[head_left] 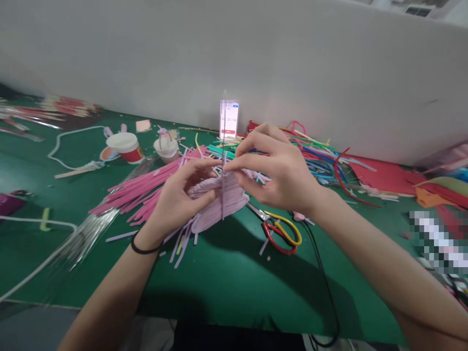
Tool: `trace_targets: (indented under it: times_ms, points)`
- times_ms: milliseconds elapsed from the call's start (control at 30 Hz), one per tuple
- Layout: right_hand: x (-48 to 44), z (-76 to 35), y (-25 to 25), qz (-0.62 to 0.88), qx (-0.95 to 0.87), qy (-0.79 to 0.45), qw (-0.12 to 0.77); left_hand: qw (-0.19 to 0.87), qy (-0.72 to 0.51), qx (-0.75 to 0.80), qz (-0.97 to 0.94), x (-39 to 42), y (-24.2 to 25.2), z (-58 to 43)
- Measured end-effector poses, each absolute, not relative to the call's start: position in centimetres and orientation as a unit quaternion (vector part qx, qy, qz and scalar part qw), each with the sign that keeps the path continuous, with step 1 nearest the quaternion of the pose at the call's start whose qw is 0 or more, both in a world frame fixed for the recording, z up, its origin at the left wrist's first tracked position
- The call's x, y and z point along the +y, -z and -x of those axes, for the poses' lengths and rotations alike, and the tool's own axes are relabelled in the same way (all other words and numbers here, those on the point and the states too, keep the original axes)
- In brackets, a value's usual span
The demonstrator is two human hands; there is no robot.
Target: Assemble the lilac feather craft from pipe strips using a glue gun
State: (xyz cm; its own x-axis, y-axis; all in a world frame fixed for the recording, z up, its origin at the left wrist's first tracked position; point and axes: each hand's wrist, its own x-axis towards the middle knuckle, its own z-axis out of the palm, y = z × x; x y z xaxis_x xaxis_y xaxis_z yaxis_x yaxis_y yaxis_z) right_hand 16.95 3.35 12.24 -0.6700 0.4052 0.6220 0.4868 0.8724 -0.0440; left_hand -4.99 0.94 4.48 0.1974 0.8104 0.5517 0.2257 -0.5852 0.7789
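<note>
My left hand (183,195) grips a lilac piece made of pipe cleaners laid side by side (212,214), thumb in front and fingers behind it. One thin upright pipe cleaner (223,195) runs down the front of this piece and sticks up above it, looking dark against the light behind. My right hand (276,168) pinches that pipe cleaner between thumb and forefinger at the piece's upper edge. Loose lilac pipe cleaners (179,248) lie under and beside the piece. Just right of it rest scissors (281,231) with one yellow and one red handle loop.
Pink pipe cleaners (139,195) and silvery strands (95,234) lie to the left, near a paper cup (127,146) and a small pot (166,146). A lit phone (229,119) leans on the wall. Coloured pipe cleaners, red sheets (383,180) and a black cable (323,268) are rightward.
</note>
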Motion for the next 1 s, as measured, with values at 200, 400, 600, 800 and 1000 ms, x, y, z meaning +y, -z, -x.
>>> trace_targets:
  times_ms: [200,400,600,800,1000]
  points:
    - [2.93,-16.98,-11.88,0.251,-0.918,0.088,0.295,0.294,-0.524,0.361,-0.713,0.99,-4.22,4.95]
    - [2.82,-17.00,-11.79,0.247,-0.924,0.087,0.278,0.292,-0.523,0.366,-0.712,0.97,-4.35,4.75]
    - [2.78,-16.93,-12.01,0.241,-0.929,0.116,0.255,0.259,-0.537,0.365,-0.715,0.74,-4.55,4.47]
    - [2.77,-16.79,-12.04,0.246,-0.928,0.115,0.256,0.208,-0.545,0.363,-0.726,0.69,-4.38,4.21]
    - [2.82,-16.89,-12.13,0.238,-0.931,0.134,0.242,0.190,-0.530,0.373,-0.737,0.84,-4.45,4.44]
